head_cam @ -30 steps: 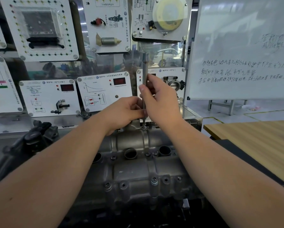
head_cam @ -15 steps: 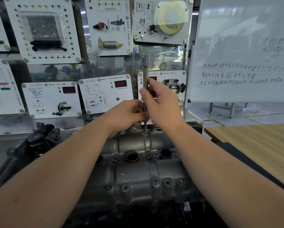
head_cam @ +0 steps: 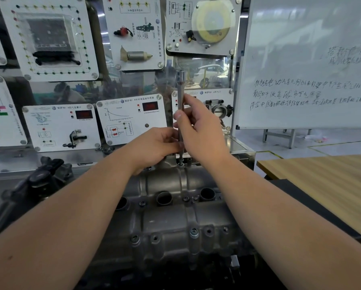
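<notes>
A long thin metal extension rod (head_cam: 180, 88) stands upright, its lower tip on a bolt (head_cam: 181, 163) at the far edge of a grey aluminium engine cover (head_cam: 171, 218). My right hand (head_cam: 198, 128) pinches the rod's middle between thumb and fingers. My left hand (head_cam: 156, 145) holds the rod lower down, its fingers curled round the shaft just above the bolt. The rod's socket end rises above both hands.
White sensor training panels (head_cam: 131, 120) fill the wall behind the engine. A whiteboard (head_cam: 307, 59) with handwriting stands at the right. A wooden table (head_cam: 321, 181) lies to the right, and a black part (head_cam: 39, 176) sits at the left of the engine.
My right hand's fingers have shifted a little on the rod, as in turning it. The rod stays upright on the same bolt and my left hand keeps its hold.
</notes>
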A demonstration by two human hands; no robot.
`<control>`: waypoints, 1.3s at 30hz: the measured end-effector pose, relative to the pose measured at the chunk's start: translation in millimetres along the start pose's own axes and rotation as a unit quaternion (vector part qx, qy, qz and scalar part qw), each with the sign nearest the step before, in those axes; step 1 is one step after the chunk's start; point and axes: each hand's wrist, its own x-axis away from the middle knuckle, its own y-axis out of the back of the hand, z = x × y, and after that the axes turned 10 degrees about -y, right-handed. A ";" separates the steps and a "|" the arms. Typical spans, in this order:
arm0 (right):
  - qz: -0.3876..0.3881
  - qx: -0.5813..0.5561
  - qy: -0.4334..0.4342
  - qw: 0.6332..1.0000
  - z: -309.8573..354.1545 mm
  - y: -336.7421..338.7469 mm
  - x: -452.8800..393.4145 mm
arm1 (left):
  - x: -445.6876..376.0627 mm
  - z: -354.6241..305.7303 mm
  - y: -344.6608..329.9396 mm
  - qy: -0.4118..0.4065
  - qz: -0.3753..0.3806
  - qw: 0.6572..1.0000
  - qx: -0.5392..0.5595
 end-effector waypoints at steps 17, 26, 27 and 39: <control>0.023 -0.025 -0.006 0.999 -4.7 -3.5 -2.5 | -0.8 -1.6 -1.3 -0.013 -0.002 0.999 -0.034; 0.006 0.012 0.008 1.000 -4.5 -0.6 -4.8 | -0.7 -0.8 -2.6 -0.006 -0.003 1.000 -0.019; 0.012 0.008 0.000 1.000 -4.1 -0.6 -4.2 | -0.4 -1.0 -2.7 -0.009 -0.002 1.000 -0.018; -0.010 0.021 0.040 0.999 -6.0 -0.8 -2.3 | -0.7 -0.7 -0.2 -0.015 0.000 0.999 -0.043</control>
